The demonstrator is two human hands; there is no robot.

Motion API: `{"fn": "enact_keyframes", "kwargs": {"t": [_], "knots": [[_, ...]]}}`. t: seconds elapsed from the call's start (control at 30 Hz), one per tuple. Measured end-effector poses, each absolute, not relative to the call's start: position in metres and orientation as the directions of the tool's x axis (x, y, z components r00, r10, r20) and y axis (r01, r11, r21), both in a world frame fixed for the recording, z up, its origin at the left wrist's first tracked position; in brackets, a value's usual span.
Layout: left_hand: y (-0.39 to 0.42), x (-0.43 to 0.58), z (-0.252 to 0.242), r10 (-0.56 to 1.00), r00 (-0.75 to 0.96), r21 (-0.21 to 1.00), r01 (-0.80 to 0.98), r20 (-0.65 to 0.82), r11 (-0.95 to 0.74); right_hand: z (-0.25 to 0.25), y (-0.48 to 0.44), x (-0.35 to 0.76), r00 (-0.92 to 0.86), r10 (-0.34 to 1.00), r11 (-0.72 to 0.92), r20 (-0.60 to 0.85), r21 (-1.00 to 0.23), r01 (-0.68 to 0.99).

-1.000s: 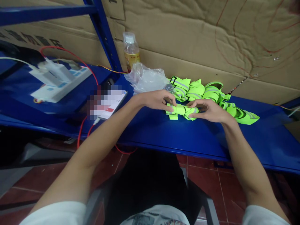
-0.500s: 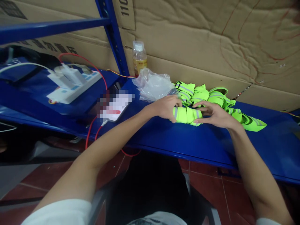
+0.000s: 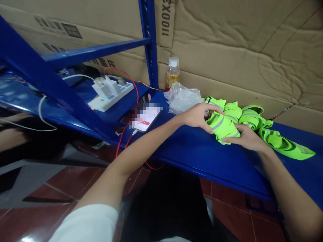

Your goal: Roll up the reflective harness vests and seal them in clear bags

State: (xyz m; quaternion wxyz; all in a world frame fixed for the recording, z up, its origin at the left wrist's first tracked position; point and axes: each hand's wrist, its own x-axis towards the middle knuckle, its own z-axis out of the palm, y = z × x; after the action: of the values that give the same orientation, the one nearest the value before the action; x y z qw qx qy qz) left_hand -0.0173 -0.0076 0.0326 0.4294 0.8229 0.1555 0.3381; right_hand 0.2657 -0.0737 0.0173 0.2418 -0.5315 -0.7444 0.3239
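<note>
A folded neon-green band with grey reflective stripes (image 3: 223,125) is held between both hands just above the blue shelf (image 3: 202,151). My left hand (image 3: 198,115) grips its left end with curled fingers. My right hand (image 3: 246,137) cups its right end from below. Behind them lies a pile of more neon-green bands (image 3: 254,117), trailing to the right. A crumpled clear plastic bag (image 3: 183,99) rests just left of the pile.
A phone (image 3: 146,117) lies on the shelf on a red cable. A white power strip (image 3: 111,95) with chargers sits further left. A small bottle (image 3: 172,72) stands by the blue upright post (image 3: 148,43). Cardboard lines the back wall. Red floor tiles lie below.
The view has swung left. Both hands lifted the green band off the shelf and tilted it, the right hand moving under its right end.
</note>
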Motion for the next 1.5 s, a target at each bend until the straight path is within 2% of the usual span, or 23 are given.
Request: {"fn": "enact_keyframes", "kwargs": {"t": [0.1,0.23,0.5,0.63,0.73,0.83,0.9,0.97,1.03,1.1,1.17,1.23,1.4,1.5], "knots": [[0.001,-0.005,0.017,0.605,0.677,0.896,-0.201,0.419,-0.396,0.012,-0.075,0.256,-0.263,0.959,0.244,0.106,-0.779,0.578],[0.006,0.011,0.0,0.7,0.565,0.896,-0.339,0.438,-0.287,0.007,-0.079,0.24,-0.175,0.935,0.352,0.309,-0.741,0.572],[0.003,0.007,0.005,0.623,0.615,0.875,-0.314,0.483,-0.369,-0.001,-0.082,0.231,-0.165,0.915,0.393,0.369,-0.716,0.577],[0.004,0.007,0.002,0.613,0.576,0.84,-0.328,0.54,-0.432,-0.007,-0.082,0.227,-0.114,0.896,0.413,0.429,-0.715,0.564],[0.003,0.007,0.0,0.656,0.52,0.831,-0.242,0.547,-0.501,-0.012,-0.08,0.224,-0.043,0.876,0.42,0.481,-0.714,0.561],[-0.001,0.001,0.006,0.676,0.462,0.786,-0.078,0.574,-0.614,-0.016,-0.076,0.224,0.049,0.896,0.359,0.441,-0.785,0.505],[-0.003,-0.009,0.013,0.669,0.415,0.695,0.111,0.617,-0.71,-0.019,-0.073,0.226,0.132,0.913,0.301,0.385,-0.857,0.418],[-0.001,-0.021,0.02,0.653,0.399,0.54,0.369,0.643,-0.757,-0.02,-0.07,0.228,0.2,0.921,0.262,0.334,-0.911,0.318],[0.004,-0.031,0.023,0.71,0.366,0.409,0.622,0.601,-0.668,-0.02,-0.068,0.229,0.235,0.925,0.241,0.298,-0.94,0.242],[0.011,-0.037,0.024,0.781,0.353,0.314,0.77,0.516,-0.555,-0.019,-0.067,0.23,0.245,0.931,0.224,0.269,-0.954,0.197],[0.017,-0.04,0.024,0.823,0.37,0.273,0.816,0.43,-0.509,-0.018,-0.068,0.229,0.239,0.936,0.214,0.257,-0.958,0.19],[0.021,-0.041,0.025,0.829,0.389,0.284,0.808,0.401,-0.516,-0.017,-0.07,0.226,0.219,0.942,0.21,0.254,-0.956,0.206],[0.02,-0.042,0.035,0.793,0.346,0.391,0.727,0.501,-0.564,-0.015,-0.077,0.218,0.16,0.961,0.18,0.225,-0.951,0.253],[0.017,-0.04,0.037,0.816,0.347,0.474,0.681,0.463,-0.558,-0.015,-0.08,0.214,0.142,0.971,0.151,0.191,-0.956,0.253]]}}
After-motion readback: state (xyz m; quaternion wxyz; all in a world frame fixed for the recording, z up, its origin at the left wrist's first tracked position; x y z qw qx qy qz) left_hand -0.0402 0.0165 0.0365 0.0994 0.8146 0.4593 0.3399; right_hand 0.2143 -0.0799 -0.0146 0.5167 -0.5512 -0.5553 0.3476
